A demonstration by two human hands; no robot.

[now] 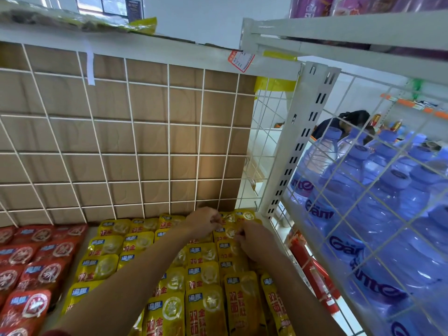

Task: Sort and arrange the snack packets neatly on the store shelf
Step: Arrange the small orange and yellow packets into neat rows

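— What lies at the far left of the shelf (91, 235)?

— Red packets (36, 263), flat in overlapping rows. Next comes a bare strip of shelf, then the yellow packets (106, 265), in rows that run back to the wire grid (135, 141) with cardboard (150, 112) behind it.

— And the hands?

— Both are at the back right corner of the yellow packets. The left hand (202, 223) has its fingers curled, pinching a packet's top edge. The right hand (254, 241), just beside it and nearer, pinches a packet edge too. I cannot tell whether it is the same packet.

— Further right?

— Water bottles (363, 190) stand behind a wire side panel.
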